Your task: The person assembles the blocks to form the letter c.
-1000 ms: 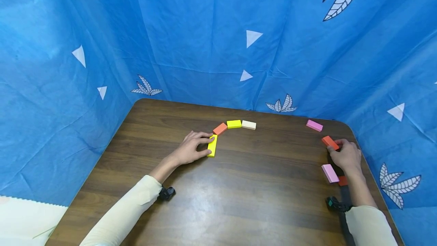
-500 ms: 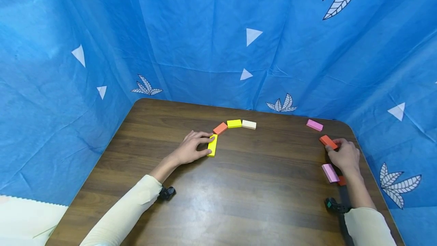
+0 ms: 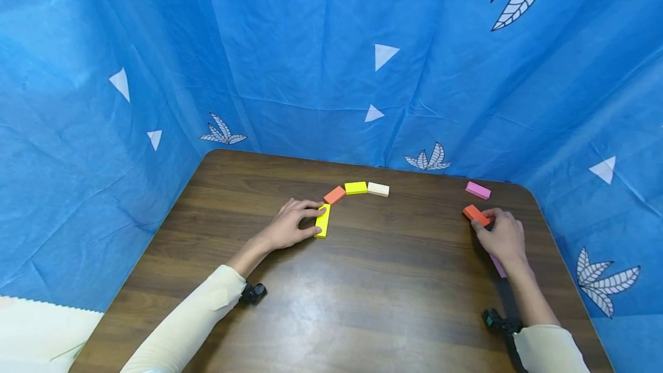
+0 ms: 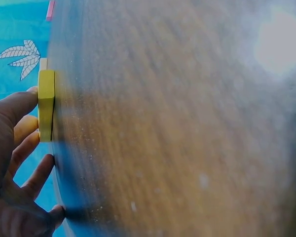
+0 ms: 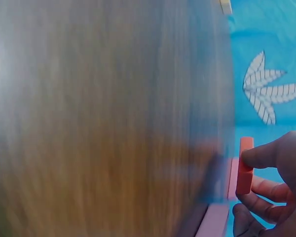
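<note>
My left hand (image 3: 290, 228) pinches a flat yellow block (image 3: 322, 221) between thumb and fingertips, with the block lying on the table. At its far end begins a curved row: an orange block (image 3: 334, 194), a second yellow block (image 3: 355, 188) and a cream block (image 3: 378, 189). Over on the right, my right hand (image 3: 502, 238) grips a red-orange block (image 3: 475, 215) by its sides. In the right wrist view that red-orange block (image 5: 245, 165) appears held above the tabletop. A light pink block (image 3: 499, 267) is mostly hidden beneath the right hand and wrist.
A pink block (image 3: 477, 190) lies near the far right corner of the brown wooden table (image 3: 393, 281). Blue patterned cloth (image 3: 290, 62) hangs along the back and both sides. Each wrist carries a small black camera.
My right hand has moved left, carrying the red-orange block. Its arm now covers the red block near the right edge and most of the light pink block. The left hand stays put.
</note>
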A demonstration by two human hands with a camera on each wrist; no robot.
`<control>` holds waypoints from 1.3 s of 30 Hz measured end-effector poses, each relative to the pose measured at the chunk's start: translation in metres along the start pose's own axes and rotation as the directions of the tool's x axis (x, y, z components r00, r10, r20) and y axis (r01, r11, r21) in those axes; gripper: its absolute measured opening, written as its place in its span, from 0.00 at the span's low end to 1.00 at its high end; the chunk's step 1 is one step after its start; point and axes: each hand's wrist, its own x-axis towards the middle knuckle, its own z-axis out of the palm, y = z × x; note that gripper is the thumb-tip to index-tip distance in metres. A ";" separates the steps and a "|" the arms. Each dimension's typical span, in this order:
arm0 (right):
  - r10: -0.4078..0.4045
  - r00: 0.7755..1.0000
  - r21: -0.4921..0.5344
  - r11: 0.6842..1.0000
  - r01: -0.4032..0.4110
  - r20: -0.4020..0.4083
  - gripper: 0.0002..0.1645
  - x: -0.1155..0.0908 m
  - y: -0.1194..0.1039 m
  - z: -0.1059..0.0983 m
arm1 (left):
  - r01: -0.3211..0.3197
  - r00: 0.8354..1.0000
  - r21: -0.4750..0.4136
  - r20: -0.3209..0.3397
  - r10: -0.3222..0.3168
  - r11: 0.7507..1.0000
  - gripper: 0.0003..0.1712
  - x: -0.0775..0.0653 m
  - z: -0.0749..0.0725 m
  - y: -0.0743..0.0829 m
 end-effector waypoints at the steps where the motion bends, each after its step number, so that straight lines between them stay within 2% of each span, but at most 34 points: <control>1: -0.007 1.000 0.002 1.000 0.007 0.001 0.27 -0.001 -0.004 0.002 | 0.001 1.000 0.002 0.000 -0.001 1.000 0.33 0.000 0.000 0.000; 11: -0.028 0.997 -0.021 0.999 0.030 0.066 0.24 -0.009 -0.040 0.019 | 0.003 1.000 0.014 -0.001 -0.003 1.000 0.33 0.001 -0.001 0.001; 18: -0.060 0.992 0.000 0.998 0.060 0.115 0.24 -0.015 -0.060 0.024 | -0.002 1.000 0.010 0.001 0.002 1.000 0.33 0.001 -0.001 0.001; 30: -0.144 0.986 0.043 0.989 0.141 0.089 0.20 -0.026 -0.081 0.042 | 0.001 1.000 0.015 -0.001 -0.001 1.000 0.33 0.002 0.000 0.000; 39: -0.217 0.971 0.055 0.976 0.212 0.104 0.20 -0.038 -0.110 0.057 | -0.002 1.000 0.004 -0.006 0.002 1.000 0.32 0.002 0.000 -0.001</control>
